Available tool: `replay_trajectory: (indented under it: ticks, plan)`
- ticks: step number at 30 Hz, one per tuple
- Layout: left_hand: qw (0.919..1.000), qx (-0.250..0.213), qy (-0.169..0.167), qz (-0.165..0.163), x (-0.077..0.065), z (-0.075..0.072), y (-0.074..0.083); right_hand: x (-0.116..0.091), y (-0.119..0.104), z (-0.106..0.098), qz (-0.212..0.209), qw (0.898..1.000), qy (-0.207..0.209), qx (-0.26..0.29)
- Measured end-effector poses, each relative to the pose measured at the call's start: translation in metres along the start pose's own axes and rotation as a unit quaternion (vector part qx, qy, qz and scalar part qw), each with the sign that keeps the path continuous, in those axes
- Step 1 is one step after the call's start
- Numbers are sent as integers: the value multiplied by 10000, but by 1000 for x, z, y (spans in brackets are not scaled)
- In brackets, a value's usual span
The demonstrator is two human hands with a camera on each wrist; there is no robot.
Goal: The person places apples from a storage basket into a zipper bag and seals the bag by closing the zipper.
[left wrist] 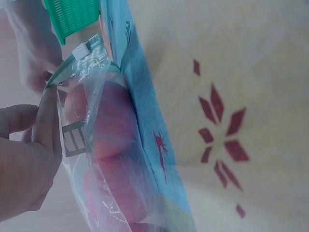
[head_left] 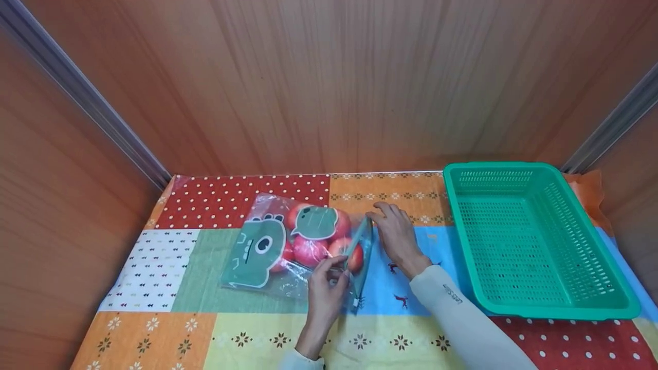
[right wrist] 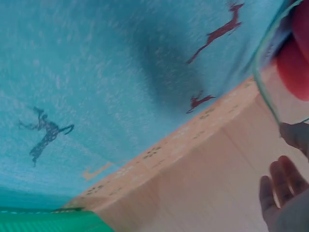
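Observation:
A clear zip bag [head_left: 298, 280] with a green cartoon print lies on the patchwork cloth, its mouth edge toward the right. Inside are several red, round fruits [head_left: 310, 251] that look like apples. My left hand [head_left: 326, 290] pinches the bag's green-edged mouth near its front end. A white zip slider [left wrist: 81, 51] sits at that end in the left wrist view. At the far end of the mouth is my right hand [head_left: 397, 231]; one digit touches the green rim [right wrist: 264, 92] while the other fingers [right wrist: 281, 179] extend apart from it.
A green plastic basket [head_left: 465, 246] with slotted walls stands at the right, and nothing shows in it. Behind it lies something orange [head_left: 591, 198]. Wood-grain panels [head_left: 329, 87] rise behind the table and at both sides. The patchwork cloth [head_left: 154, 267] covers the table.

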State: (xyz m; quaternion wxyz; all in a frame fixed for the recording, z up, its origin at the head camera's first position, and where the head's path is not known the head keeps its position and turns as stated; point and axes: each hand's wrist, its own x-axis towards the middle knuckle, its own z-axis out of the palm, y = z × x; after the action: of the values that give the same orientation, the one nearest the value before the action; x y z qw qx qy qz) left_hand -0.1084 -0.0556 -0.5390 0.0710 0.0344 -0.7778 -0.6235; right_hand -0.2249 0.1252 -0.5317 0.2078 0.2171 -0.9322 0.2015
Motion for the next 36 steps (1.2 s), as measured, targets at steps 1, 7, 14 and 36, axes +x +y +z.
replay_trajectory:
  ticks: [1,7,14,36]
  plan:
    - [10000,8,-10,-9,0,0,0,1,1,1,-20,10000,33,7]
    - [10000,-56,-39,20,0,1,-1,6,9,9,-89,9998,159,-73]
    - [9999,-121,-37,35,0,0,-3,11,14,15,-22,9999,133,84]
    - [9999,-35,-88,56,-1,0,-3,24,29,27,-1371,9865,787,-439]
